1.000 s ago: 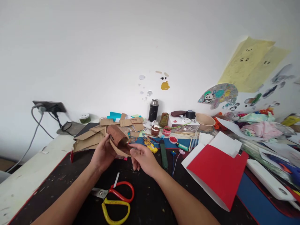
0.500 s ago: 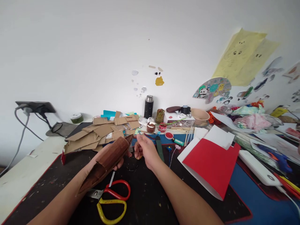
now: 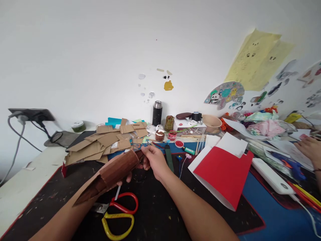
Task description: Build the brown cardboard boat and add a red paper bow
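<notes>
A brown painted cardboard piece (image 3: 117, 169), rolled into a half-tube with pointed ends, lies across my left forearm and hand. My left hand (image 3: 128, 178) holds it from below; mostly hidden, only some fingertips show under its edge. At the far tip, my right hand (image 3: 155, 161) pinches the narrow end between thumb and fingers. Just below the cardboard piece, scissors (image 3: 120, 203) with one red and one yellow handle rest on the dark mat (image 3: 155, 214), their blades partly covered.
A heap of cardboard scraps (image 3: 100, 144) lies left of centre. Behind are a black flask (image 3: 157, 113), a red paint lid (image 3: 179, 144) and a green-handled tool (image 3: 169, 157). Red card (image 3: 224, 174) and a white power bank (image 3: 272, 175) lie right. Another person's hand (image 3: 309, 149) is at far right.
My right hand has closed onto the far tip of the cardboard piece, which now lies a little flatter and lower. Another person's hand has appeared at the right edge.
</notes>
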{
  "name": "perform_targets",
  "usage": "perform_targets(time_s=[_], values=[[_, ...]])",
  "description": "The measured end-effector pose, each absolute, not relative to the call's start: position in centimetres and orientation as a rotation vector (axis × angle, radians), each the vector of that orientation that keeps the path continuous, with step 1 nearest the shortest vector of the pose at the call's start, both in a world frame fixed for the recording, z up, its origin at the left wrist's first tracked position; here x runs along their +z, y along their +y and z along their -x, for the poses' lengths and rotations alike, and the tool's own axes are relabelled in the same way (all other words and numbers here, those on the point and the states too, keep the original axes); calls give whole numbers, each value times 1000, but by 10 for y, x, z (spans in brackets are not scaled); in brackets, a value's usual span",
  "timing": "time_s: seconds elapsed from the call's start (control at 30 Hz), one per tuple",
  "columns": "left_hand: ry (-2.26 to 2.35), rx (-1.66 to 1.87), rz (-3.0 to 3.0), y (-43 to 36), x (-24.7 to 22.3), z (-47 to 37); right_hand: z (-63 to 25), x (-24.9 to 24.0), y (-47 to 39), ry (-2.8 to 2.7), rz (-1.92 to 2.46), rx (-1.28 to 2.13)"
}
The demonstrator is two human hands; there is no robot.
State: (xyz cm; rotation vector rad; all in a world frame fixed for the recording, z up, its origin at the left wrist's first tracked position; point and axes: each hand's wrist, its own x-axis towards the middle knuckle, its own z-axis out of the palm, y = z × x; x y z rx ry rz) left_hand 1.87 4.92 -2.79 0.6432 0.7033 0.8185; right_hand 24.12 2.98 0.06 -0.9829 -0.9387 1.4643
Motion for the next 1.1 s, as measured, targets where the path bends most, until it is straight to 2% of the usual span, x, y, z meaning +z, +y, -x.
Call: perform_targets(time_s=[0.13,0.3,0.47,0.63,0.87,1.1], values=[[638,791,-651,43,-18,-15,-249,5,34,-872,989,1367],[557,992,-727,48,-6,-10,-262,9,44,-786,996,1263],[720,1218,-814,43,10,-15,-268,7,50,-747,1016,1239],[779,1258,-838,40,23,-11,-269,4,52,-700,1041,1250],[817,1223,-1006,42,9,-12,-273,2,55,-653,1051,1289],[858,1317,-881,44,0,-28,-271,6,51,-705,1022,1304]])
